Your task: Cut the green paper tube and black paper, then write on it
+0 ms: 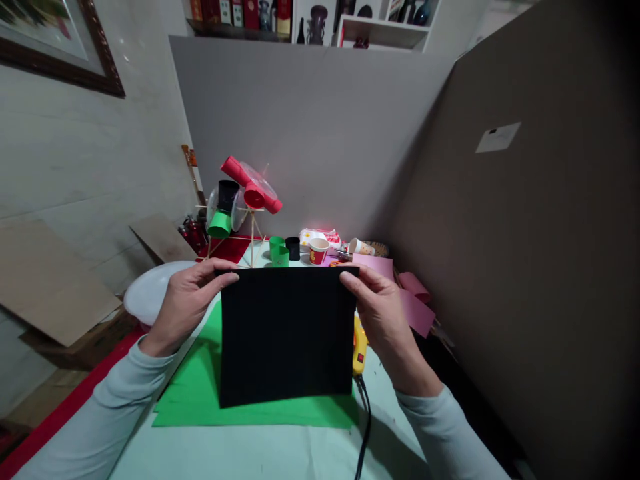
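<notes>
A sheet of black paper (287, 337) hangs upright in front of me, held by its two upper corners. My left hand (193, 297) pinches the upper left corner between thumb and fingers. At the upper right corner, my right hand (377, 303) grips the sheet the same way. Green paper (195, 380) lies on the table beneath and behind the black sheet. Just right of the sheet, partly covered by it, is a yellow glue gun (359, 347) with a black cord (367, 427) running toward me.
Behind the sheet stand a stick frame with red tubes (254, 195), green and black rolls (293, 249) and a paper cup (319, 251). Pink paper (417, 312) lies at the right. A white balloon-like object (155, 293) is at the left. Grey panels (310, 133) border the table.
</notes>
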Available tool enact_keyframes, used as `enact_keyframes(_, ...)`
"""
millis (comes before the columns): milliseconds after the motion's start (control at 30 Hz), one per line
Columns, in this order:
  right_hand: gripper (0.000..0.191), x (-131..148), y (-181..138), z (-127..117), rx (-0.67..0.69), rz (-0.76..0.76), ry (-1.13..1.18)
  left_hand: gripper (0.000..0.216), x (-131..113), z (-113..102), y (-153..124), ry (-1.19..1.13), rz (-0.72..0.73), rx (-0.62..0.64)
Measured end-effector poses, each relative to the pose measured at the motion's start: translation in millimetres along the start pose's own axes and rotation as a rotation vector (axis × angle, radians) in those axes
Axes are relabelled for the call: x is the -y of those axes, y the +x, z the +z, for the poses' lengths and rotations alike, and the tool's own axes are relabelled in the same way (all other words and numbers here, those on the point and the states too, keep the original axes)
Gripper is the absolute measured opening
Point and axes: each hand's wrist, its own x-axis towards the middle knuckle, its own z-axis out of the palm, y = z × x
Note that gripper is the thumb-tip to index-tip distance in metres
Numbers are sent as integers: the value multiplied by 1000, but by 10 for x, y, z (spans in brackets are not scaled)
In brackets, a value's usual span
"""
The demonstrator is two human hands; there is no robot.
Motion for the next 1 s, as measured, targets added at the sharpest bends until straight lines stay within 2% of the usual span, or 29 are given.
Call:
enact_keyframes(67, 19, 147, 18, 48, -46, -158, -63, 6, -54, 34, 93, -23, 73, -44)
enact_keyframes(167, 12, 347, -83, 134, -108, -540, -308, 9, -123, 62, 197, -1, 271, -117)
enact_keyframes(233, 23, 381, -223, 192, -1, -812, -493, 10, -99, 66, 201, 59, 353, -177)
enact_keyframes(300, 26, 289, -380, 249, 203, -1024, -636, 9, 12, 69, 132, 64, 253, -217)
enact_keyframes(367, 21, 85, -522, 304, 408, -1138, -766, 6, 193, 82, -1, -1, 26, -195)
enact_keyframes(467, 25, -303, -680, 377, 574, -1149, -931, 9, 482, 128, -244, -99, -274, -108)
enact_keyframes(600, 26, -633, -779, 416, 638, -1074, -1004, 27, 671, 206, -465, -287, -575, -45)
enact_keyframes(733, 25, -673, -801, 398, 611, -1064, -981, 22, 591, 251, -539, -519, -795, 47)
enact_keyframes(833, 25, -673, -820, 380, 610, -1066, -988, 30, 456, 303, -588, -641, -898, 112)
enact_keyframes(933, 26, -714, -855, 383, 630, -1107, -996, 18, 348, 397, -668, -737, -1006, 134)
enact_keyframes(1000, 27, -742, -881, 400, 655, -1138, -984, 18, 313, 454, -720, -749, -1043, 136)
